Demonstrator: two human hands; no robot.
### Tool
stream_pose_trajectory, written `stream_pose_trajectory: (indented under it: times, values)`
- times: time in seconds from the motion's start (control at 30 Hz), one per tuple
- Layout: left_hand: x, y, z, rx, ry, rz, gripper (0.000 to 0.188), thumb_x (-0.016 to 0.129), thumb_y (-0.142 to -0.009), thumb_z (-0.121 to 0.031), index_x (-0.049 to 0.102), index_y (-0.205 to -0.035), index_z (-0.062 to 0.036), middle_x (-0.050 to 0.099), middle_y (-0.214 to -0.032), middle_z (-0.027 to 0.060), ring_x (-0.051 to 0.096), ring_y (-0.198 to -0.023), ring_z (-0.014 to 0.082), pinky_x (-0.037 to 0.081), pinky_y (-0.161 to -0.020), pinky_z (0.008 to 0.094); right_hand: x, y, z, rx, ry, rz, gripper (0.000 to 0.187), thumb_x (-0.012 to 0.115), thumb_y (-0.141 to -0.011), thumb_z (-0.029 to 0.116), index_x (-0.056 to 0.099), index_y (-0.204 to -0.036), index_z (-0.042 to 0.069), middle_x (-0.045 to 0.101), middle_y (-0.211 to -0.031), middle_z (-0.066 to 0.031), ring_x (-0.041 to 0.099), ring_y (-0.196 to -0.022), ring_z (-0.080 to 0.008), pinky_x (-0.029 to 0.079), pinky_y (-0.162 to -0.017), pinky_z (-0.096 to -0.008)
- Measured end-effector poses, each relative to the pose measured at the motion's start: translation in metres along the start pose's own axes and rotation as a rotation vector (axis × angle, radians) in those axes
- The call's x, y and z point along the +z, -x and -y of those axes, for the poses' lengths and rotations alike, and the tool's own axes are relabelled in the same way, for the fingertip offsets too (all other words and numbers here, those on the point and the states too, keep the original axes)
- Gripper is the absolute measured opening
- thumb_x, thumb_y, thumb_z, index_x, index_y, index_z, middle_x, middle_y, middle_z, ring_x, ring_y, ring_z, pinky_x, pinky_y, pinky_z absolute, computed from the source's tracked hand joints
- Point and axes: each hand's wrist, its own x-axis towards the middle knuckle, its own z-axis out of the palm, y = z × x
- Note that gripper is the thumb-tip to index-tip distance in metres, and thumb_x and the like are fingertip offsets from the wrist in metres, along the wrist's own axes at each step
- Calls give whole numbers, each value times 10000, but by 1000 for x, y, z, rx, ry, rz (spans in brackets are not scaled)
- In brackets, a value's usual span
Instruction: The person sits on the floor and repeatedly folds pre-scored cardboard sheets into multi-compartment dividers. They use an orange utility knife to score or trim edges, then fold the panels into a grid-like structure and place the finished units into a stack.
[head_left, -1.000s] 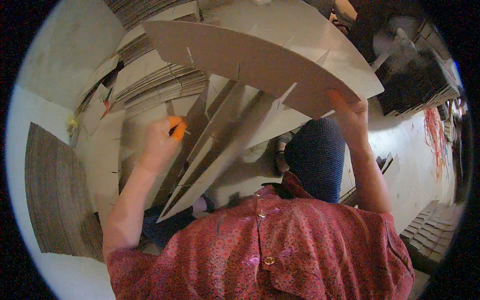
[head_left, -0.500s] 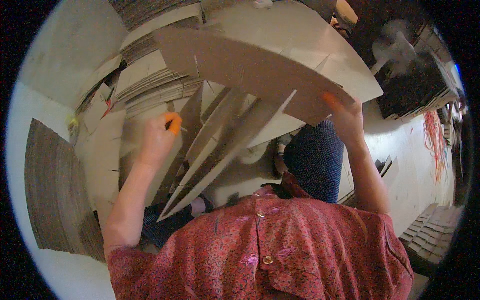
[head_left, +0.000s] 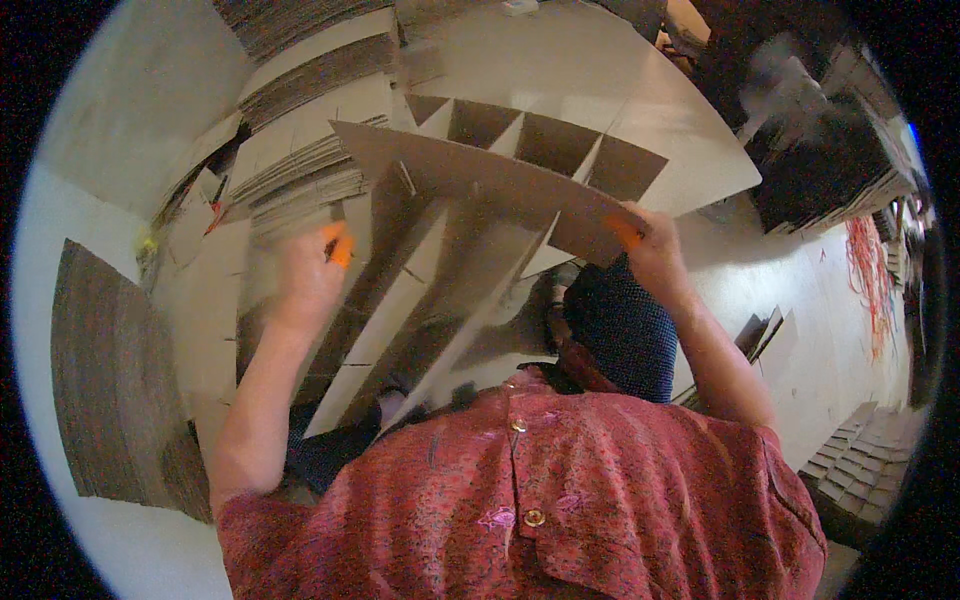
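Note:
A long brown slotted cardboard strip [head_left: 480,175] runs across in front of me. My right hand [head_left: 652,255], with orange covering on its fingers, grips the strip's right end. Several cardboard cross strips [head_left: 395,295] stand on edge below it and fan toward my lap. Their far ends [head_left: 555,145] show beyond the long strip, forming open cells. My left hand [head_left: 312,265], also with orange on its fingertips, is closed beside the leftmost cross strips; what it may pinch is hidden and slightly blurred.
Stacked flat cardboard pieces [head_left: 300,175] lie at the far left, near a tall cardboard stack [head_left: 110,370]. A pale sheet [head_left: 560,60] spreads beyond the strips. Dark stacks [head_left: 825,170] and red strings [head_left: 868,290] are at right; a partition bundle [head_left: 865,455] sits lower right.
The long strip has come down and nearer, with my right hand moving left and slightly down. The cross strips' far ends now show beyond it. My left hand has shifted slightly left.

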Motion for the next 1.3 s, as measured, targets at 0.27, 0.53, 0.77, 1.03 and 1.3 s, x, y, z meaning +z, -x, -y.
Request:
stream_pose_trajectory:
  times: [0.27,0.53,0.77,1.03,1.3]
  values:
    - [12,-44,-93,151,-51,232,375,675,-792,-312,625,-1024,-21,631,-934,167,592,-827,338,477,-712,411,6,5,-20,-216,54,-131,143,592,-839,54,641,-960,-6,654,-792,-127,574,-726,-121,487,-668,-299]
    - [2,-37,-56,-90,176,116,319,654,-851,-201,600,-1023,62,611,-878,129,565,-763,192,462,-671,314,16,27,-10,-188,-124,156,476,692,-793,156,534,-1221,19,608,-1078,-211,633,-890,-297,500,-761,-354]
    - [-12,-72,-59,-57,-362,345,380,504,-919,-225,530,-1212,16,564,-1151,204,562,-1016,333,463,-846,411,8,8,30,-380,455,266,714,637,-765,147,313,-1399,92,601,-853,-192,591,-650,-356,468,-567,-440]
    - [19,-82,-12,-123,-184,485,324,533,-901,-196,532,-1129,33,552,-1083,193,521,-966,291,434,-830,392,13,0,19,-500,518,346,650,514,-764,78,341,-1388,130,555,-597,-178,579,-566,-365,449,-495,-460]
    - [24,-94,14,-25,150,256,289,579,-880,-279,644,-888,2,580,-677,98,494,-613,164,396,-573,327,-5,9,35,76,604,432,557,544,-791,110,450,-1325,236,603,-763,-191,603,-621,-346,495,-548,-413]
